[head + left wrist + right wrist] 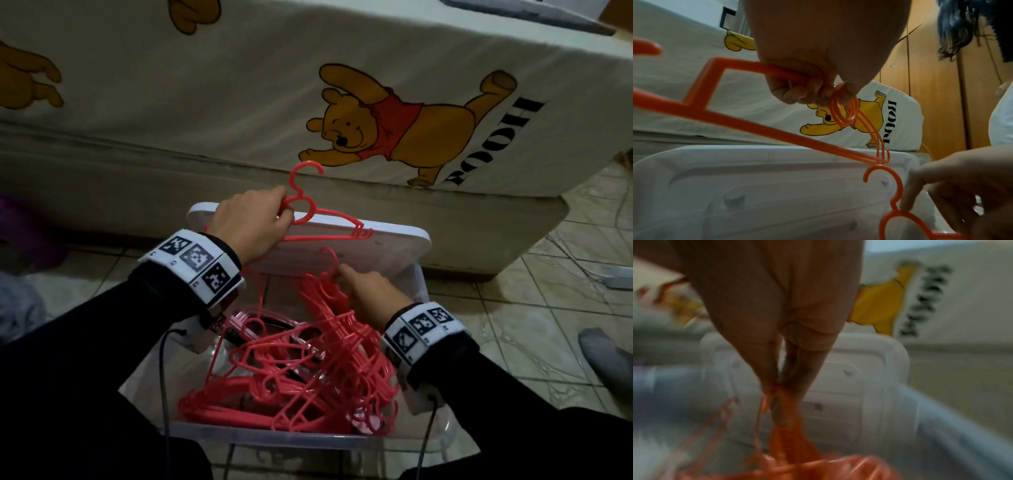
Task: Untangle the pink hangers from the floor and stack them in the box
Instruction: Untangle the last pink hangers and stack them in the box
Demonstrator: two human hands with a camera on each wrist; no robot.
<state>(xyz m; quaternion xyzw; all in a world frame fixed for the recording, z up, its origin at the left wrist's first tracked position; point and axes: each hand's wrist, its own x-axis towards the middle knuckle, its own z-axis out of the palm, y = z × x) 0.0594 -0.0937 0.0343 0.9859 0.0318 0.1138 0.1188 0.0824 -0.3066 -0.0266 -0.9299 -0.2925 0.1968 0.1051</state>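
A tangle of pink hangers (291, 373) fills the clear plastic box (274, 438) on the floor. Above its far edge, my left hand (286, 214) grips lifted pink hangers (325, 219) by the neck rings; the left wrist view shows two rings (842, 112) round my curled fingers. Lower and to the right, my right hand (340, 272) pinches the hook neck of a hanger bundle (329, 291) that rises from the pile. The left wrist view shows that hand (962, 186) on the hook (898, 191). The right wrist view is blurred, with fingertips (774, 379) pressed together on pink plastic.
The box's white lid (394, 246) leans upright behind the box against a mattress with a bear-print sheet (376, 120). Tiled floor (513, 308) lies to the right, with cables and a grey-socked foot (603, 356). A purple cloth (20, 233) sits at far left.
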